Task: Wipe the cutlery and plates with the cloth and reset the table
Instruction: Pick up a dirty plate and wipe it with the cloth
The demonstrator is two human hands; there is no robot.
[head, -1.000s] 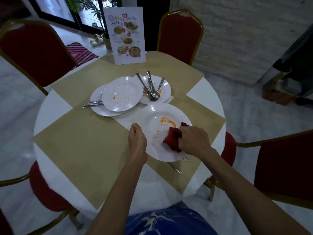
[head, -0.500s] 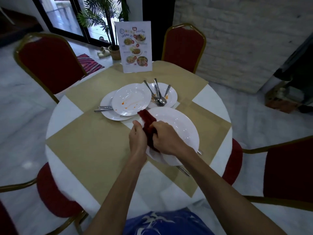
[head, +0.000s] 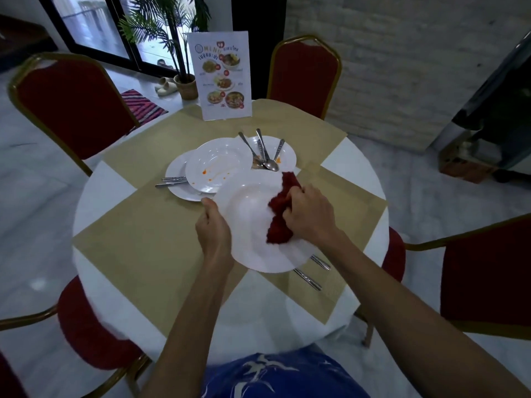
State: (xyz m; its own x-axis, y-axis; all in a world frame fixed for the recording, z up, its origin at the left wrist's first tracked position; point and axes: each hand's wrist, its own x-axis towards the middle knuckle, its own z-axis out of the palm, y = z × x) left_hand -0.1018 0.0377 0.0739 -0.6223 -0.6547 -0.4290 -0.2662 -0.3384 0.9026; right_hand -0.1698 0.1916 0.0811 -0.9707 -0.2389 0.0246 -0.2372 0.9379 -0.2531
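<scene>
A large white plate [head: 253, 225] is tilted up over the near middle of the round table. My left hand [head: 214, 228] grips its left rim with the thumb on top. My right hand [head: 311, 215] holds a bunched red cloth [head: 280, 216] against the plate's right side. Behind it a stained white plate [head: 218, 165] lies on another plate [head: 178, 182], beside which forks [head: 171, 181] stick out to the left. A third plate [head: 284, 152] at the back holds several spoons and forks [head: 264, 155]. Two cutlery handles [head: 311, 272] show under the held plate.
The table [head: 94, 196] has a white cloth with tan mats [head: 138, 234]. A menu stand [head: 221, 76] is at its far edge. Red chairs with gold frames [head: 304, 73] ring the table. A potted palm [head: 184, 84] stands on the floor behind.
The orange smear on the held plate is gone. The cloth has swept from the plate's left edge over to its right side. The head view has shifted closer and higher.
</scene>
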